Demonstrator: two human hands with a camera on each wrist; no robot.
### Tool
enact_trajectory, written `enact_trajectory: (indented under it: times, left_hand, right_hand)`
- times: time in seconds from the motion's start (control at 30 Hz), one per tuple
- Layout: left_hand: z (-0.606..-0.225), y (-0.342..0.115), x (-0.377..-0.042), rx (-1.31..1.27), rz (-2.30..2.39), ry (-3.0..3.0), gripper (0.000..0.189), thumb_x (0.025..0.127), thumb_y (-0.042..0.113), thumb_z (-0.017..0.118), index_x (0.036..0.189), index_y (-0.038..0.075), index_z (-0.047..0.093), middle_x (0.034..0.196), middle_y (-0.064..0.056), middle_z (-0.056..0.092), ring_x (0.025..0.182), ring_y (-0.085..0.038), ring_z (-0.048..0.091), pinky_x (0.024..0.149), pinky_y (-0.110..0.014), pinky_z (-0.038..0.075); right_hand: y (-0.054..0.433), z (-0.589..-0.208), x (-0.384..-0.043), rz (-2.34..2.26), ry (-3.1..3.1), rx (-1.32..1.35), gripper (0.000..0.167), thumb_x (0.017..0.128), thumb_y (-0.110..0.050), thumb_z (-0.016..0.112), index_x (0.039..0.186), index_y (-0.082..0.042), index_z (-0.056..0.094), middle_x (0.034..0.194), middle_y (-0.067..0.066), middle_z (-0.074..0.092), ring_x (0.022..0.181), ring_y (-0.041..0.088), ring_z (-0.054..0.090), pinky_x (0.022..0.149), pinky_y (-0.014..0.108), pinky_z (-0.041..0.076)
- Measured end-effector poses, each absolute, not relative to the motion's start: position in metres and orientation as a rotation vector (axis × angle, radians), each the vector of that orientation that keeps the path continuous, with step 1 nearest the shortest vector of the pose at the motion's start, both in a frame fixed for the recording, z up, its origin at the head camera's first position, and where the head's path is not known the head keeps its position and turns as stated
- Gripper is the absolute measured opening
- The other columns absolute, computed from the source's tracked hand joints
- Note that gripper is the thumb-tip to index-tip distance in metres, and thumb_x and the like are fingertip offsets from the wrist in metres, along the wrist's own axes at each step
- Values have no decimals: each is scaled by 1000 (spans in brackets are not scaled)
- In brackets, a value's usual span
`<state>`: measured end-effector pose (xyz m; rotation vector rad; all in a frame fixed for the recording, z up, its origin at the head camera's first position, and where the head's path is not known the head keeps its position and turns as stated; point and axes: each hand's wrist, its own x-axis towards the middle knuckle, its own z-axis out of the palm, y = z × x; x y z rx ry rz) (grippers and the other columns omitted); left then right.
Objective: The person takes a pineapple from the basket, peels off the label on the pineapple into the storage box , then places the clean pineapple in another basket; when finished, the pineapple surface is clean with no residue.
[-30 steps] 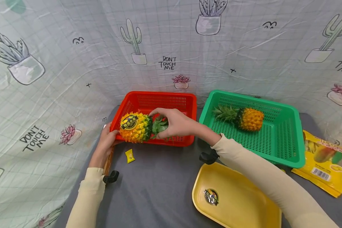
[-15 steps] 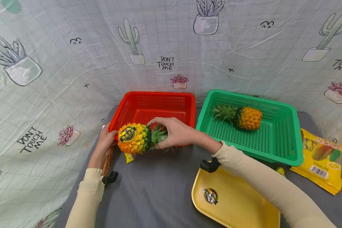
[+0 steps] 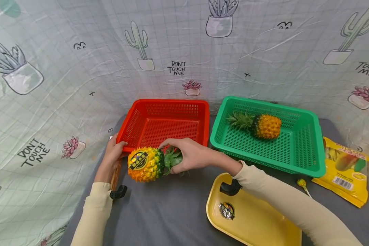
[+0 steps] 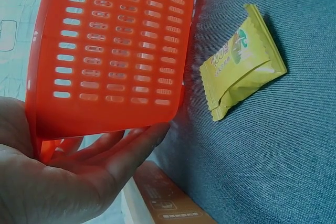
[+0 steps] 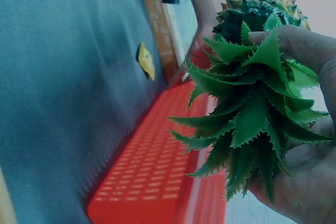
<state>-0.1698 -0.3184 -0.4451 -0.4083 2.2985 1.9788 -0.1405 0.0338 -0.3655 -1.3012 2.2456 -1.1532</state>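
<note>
In the head view, my right hand (image 3: 192, 155) holds a toy-like orange and yellow pineapple (image 3: 146, 164) by its leafy crown. It is in front of the red basket (image 3: 172, 101), lying sideways with a black label facing up. In the right wrist view, thumb and fingers pinch the green crown (image 5: 252, 111) from both sides. My left hand (image 4: 89, 182) grips the red basket's front left corner, its fingers beneath the rim. A small yellow candy packet (image 4: 244, 64) lies on the cloth beside that basket; in the head view the pineapple hides it.
Right of the red basket stands a green basket (image 3: 273, 105) with another pineapple (image 3: 268, 126) in it. A yellow tray (image 3: 249, 218) lies at front right, beneath the right forearm. Beyond are a yellow snack bag (image 3: 345, 171) and a small yellow-headed stick (image 3: 302, 183). A brown box (image 4: 168, 195) lies by my left wrist.
My right hand has brought the pineapple from over the red basket down toward me, past its front rim, and it now covers the candy packet. My left hand stays on the basket corner.
</note>
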Motion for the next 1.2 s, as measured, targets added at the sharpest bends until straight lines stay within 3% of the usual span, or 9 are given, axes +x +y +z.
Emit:
enact_trajectory:
  times: [0.2, 0.5, 0.8, 1.2]
  left_hand:
    - [-444, -318, -168, -394, 1985, 2290, 60, 106, 1, 41, 164, 0, 25, 152, -30, 40, 104, -21, 67, 76, -26, 60]
    - [-444, -317, -169, -395, 2008, 2291, 60, 105, 1, 42, 163, 0, 26, 149, -29, 41, 99, -18, 67, 75, -26, 60]
    - [-445, -317, -167, -377, 1935, 2385, 59, 107, 7, 44, 163, 2, 27, 149, -24, 44, 116, -34, 59, 79, -23, 59]
    - [-446, -317, -168, -377, 1936, 2364, 60, 107, 8, 44, 165, 4, 26, 152, -24, 43, 118, -35, 59, 80, -25, 59]
  right_hand:
    - [33, -376, -130, -1131, 2181, -1337, 67, 82, -21, 86, 142, -14, 58, 122, -1, 66, 100, 11, 62, 83, 29, 56]
    - [34, -389, -123, -1078, 2150, -1331, 67, 80, -15, 88, 141, -11, 58, 120, -3, 66, 106, 7, 61, 87, 26, 55]
    - [38, -406, -119, -1052, 2138, -1345, 67, 79, -13, 89, 140, -12, 59, 119, -3, 66, 103, 8, 62, 85, 25, 55]
    - [44, -428, -122, -1044, 2124, -1333, 68, 80, -10, 88, 141, -11, 58, 125, -1, 66, 111, 7, 61, 93, 26, 52]
